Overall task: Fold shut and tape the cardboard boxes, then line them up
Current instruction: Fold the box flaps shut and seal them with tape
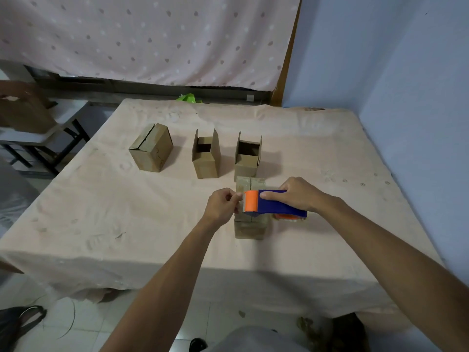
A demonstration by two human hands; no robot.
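Head view: near box [250, 231] sits on the table [127, 212], directly under both hands, top flaps folded flat. Tape dispenser [276, 204] is just over its top. Right hand [300, 195] grips the dispenser's blue body. Left hand [220, 207] is curled, pinching the tape end [241, 202] at the orange end. Both forearms reach in from the near edge. Back row: left box [151, 148] is folded shut; middle box [205, 158] and right box [246, 158] have flaps upright, insides dark, contents unclear.
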